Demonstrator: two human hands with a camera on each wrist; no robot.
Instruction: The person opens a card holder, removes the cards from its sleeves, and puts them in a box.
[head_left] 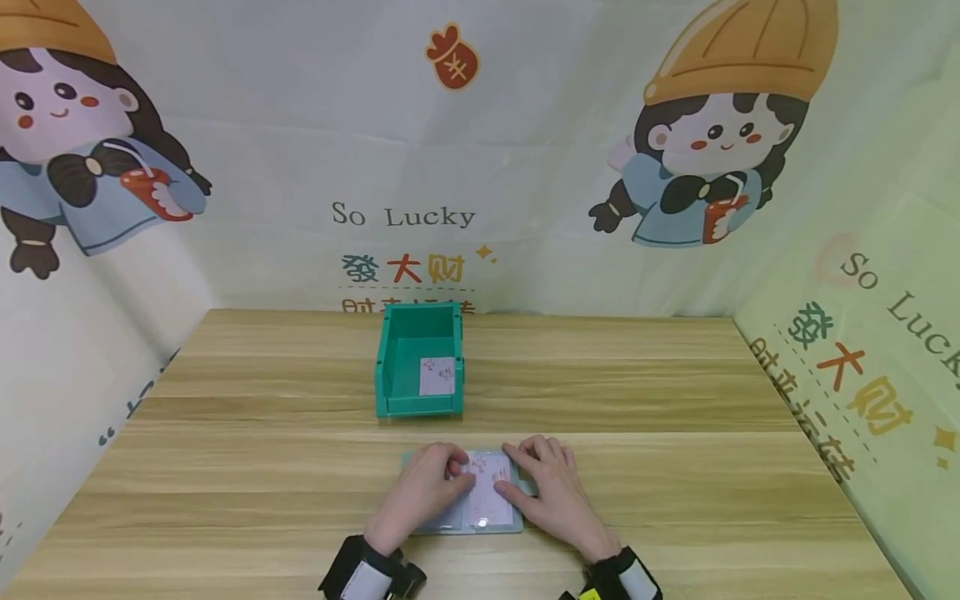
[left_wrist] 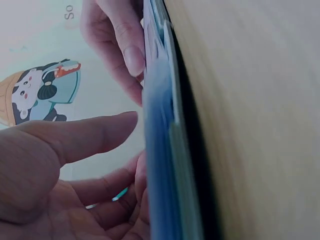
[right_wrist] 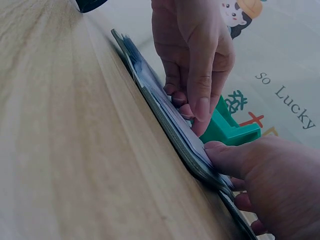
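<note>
Fingers of both hands lie curled down on a thin blue card sleeve book (head_left: 480,500) at the near table edge: the left hand (head_left: 423,492) presses its left page, the right hand (head_left: 551,487) pinches at a white card (head_left: 489,492) on top. The book looks light, floppy and slick, so its card is probably best taken by a free edge. Beyond, well apart on the wooden table (head_left: 675,400), stands a green bin (head_left: 418,362) holding one white card (head_left: 437,375). Nothing lies between. Printed cartoon backdrop (head_left: 465,167) walls the rear.
</note>
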